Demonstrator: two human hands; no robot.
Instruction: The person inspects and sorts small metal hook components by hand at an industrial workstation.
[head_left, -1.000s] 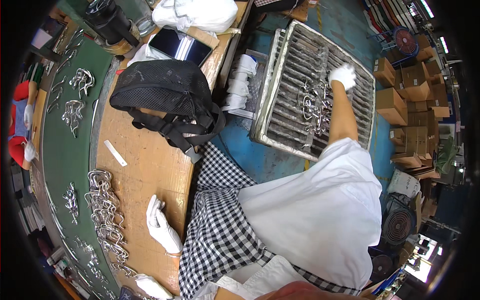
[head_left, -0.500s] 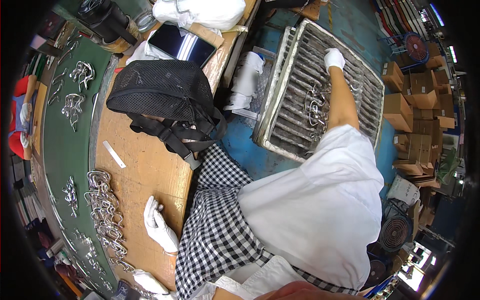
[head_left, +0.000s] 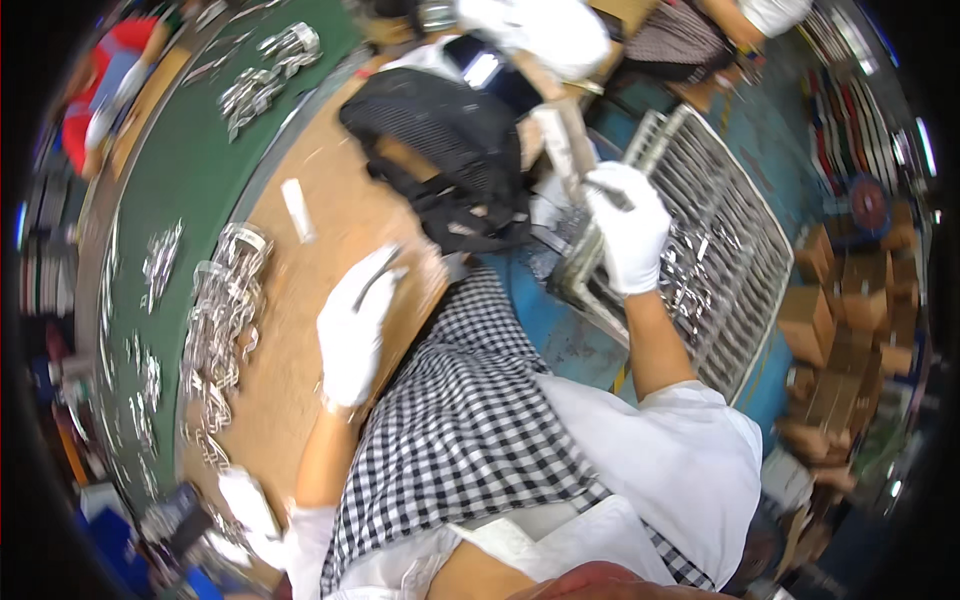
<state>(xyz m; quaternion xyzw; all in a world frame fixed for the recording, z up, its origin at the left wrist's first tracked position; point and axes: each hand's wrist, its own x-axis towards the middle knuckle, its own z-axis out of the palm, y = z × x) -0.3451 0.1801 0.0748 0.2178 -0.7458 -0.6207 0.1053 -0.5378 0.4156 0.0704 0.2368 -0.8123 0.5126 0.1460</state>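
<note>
Both my hands wear white gloves. My left hand (head_left: 352,335) is over the wooden table's right edge, its fingers stretched forward and a dark gap beside the thumb. My right hand (head_left: 632,228) is raised over the near-left side of a ribbed grey tray (head_left: 740,190). Its fingers are closed together around a small dark shape, blurred by motion. Shiny curved metal pieces (head_left: 690,285) lie in a heap on the tray, to the right of that hand. A long pile of similar bent metal pieces (head_left: 225,310) runs along the table's left side.
A black mesh bag (head_left: 430,150) with straps lies on the wooden table (head_left: 290,370), near a white strip (head_left: 297,210). Left of it runs a green belt (head_left: 190,200) carrying more metal pieces. Cardboard boxes (head_left: 850,300) stack at right. Other people are at the far left and top.
My right hand has come back from the tray's far part toward the table, its fingers now closed. My left hand has moved forward. The whole view has turned, shifting the scene.
</note>
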